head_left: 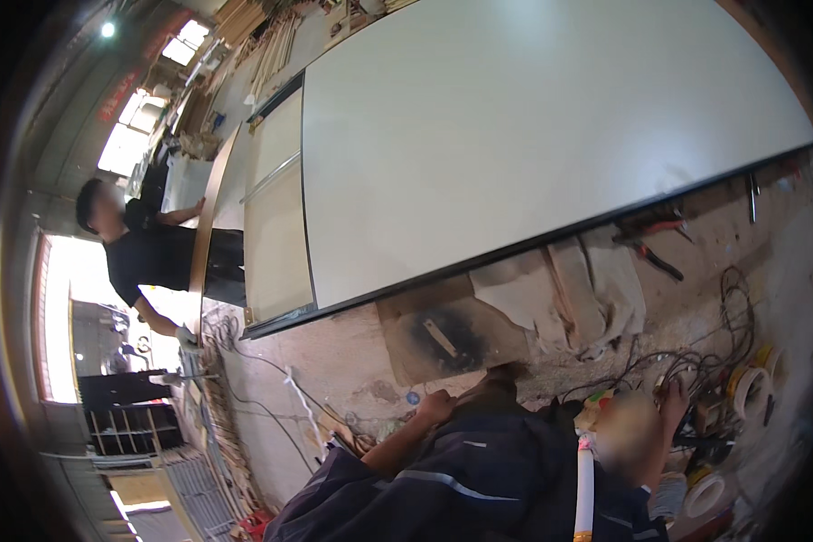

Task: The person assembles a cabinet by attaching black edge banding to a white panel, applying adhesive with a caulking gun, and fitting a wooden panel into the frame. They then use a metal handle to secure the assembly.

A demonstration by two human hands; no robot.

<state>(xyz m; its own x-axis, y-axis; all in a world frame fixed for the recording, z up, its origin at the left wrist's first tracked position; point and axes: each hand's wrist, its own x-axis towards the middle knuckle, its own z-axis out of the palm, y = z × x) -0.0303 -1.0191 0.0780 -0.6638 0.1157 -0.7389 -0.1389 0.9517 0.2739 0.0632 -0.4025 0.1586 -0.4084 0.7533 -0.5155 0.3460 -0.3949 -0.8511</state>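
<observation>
Neither of my hands shows in the head view. A large white panel with a dark edge fills the upper middle. Below it, at the bottom edge, a person in a dark blue jacket crouches. One of that person's hands is closed near the dusty floor. Their other hand reaches into a tangle of cables. At the left a second person in a black shirt holds a long brown board that stands on edge beside the panel.
Torn cardboard pieces lie under the panel's edge. Red-handled pliers rest to the right. Tape rolls sit among the cables. Timber strips are stacked at the far end, and shelving stands at the lower left.
</observation>
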